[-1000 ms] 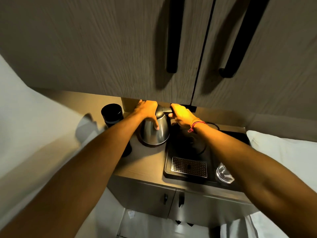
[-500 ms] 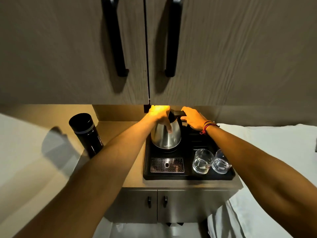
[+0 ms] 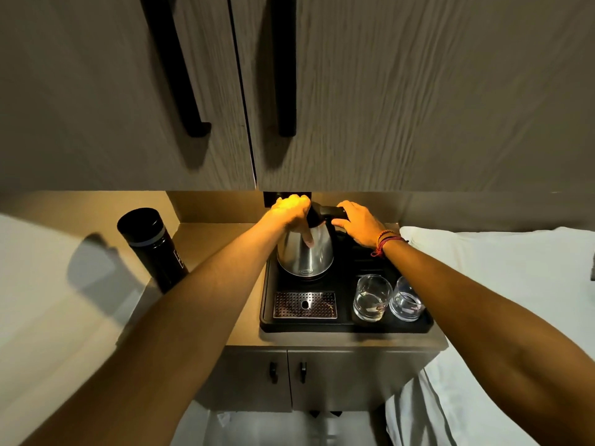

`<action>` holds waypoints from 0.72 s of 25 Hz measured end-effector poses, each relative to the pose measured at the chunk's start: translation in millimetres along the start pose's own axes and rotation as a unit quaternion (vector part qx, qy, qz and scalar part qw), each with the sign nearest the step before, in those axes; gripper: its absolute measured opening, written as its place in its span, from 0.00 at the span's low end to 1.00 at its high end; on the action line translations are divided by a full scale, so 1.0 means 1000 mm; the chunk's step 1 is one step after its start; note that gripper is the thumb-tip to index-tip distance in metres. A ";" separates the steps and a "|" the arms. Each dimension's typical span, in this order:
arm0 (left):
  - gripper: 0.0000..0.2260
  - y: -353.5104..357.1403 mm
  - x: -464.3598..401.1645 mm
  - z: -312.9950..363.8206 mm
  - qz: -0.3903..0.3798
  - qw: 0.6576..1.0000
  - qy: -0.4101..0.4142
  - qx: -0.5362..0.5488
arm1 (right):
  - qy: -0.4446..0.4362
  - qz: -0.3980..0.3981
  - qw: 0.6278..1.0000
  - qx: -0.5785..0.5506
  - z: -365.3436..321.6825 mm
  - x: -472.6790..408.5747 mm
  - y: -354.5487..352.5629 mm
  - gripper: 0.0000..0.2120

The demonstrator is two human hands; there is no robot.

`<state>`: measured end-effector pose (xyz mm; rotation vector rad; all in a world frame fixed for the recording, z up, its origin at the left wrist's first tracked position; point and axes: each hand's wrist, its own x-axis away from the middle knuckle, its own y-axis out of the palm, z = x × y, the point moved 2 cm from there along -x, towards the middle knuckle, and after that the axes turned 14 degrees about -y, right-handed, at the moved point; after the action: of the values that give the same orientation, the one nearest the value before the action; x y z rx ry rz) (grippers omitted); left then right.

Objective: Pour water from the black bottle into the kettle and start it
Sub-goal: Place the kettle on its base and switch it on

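Under my left hand [image 3: 291, 209] sits the rounded brushed-steel kettle with its black lid and handle [image 3: 306, 252], standing upright on the far left part of the black plastic tray [image 3: 347, 326], and that hand is draped over the lid with its fingers [image 3: 307, 235] curled down the steel wall, one fingertip pressed flat against it. My right hand [image 3: 360, 225] is closed around the black handle just to the right of the lid, fingers wrapped so that I cannot tell how firmly they bear. I judge the step in hand to be seating the kettle squarely on its base and getting the lid open, with the pour from the bottle and the switch-on not yet done. To do it well I would hold the handle steady with the right hand so the body does not twist on the base, and lift or press the lid with the left without tipping the kettle towards the glasses. The tall black cylindrical bottle with a pale band below its cap [image 3: 151, 249] stands upright and capped on the wooden worktop [image 3: 206, 239], well to the left of my left fingers and off the tray. Counting: one kettle, one bottle, one tray, one perforated metal drip grille [image 3: 305, 304] set into the tray nearer to me than my left fingers, and two clear drinking glasses [image 3: 372, 297] side by side below my right hand.
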<state>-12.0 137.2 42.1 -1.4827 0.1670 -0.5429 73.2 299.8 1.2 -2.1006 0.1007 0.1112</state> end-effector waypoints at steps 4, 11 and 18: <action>0.53 0.021 0.007 -0.012 0.072 0.997 0.015 0.012 | -0.004 0.028 0.996 0.087 0.007 0.023 0.017 0.35; 0.51 0.052 0.025 -0.021 0.138 0.990 0.015 0.008 | -0.030 0.083 0.984 0.153 -0.007 0.029 0.033 0.32; 0.52 0.049 0.028 -0.017 0.119 0.993 -0.001 -0.007 | 0.026 0.077 0.994 0.080 -0.023 0.027 0.021 0.39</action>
<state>17.1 109.0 -1.5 -1.4532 0.3420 -0.3473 98.6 268.7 -8.2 -1.9351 0.2934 0.1375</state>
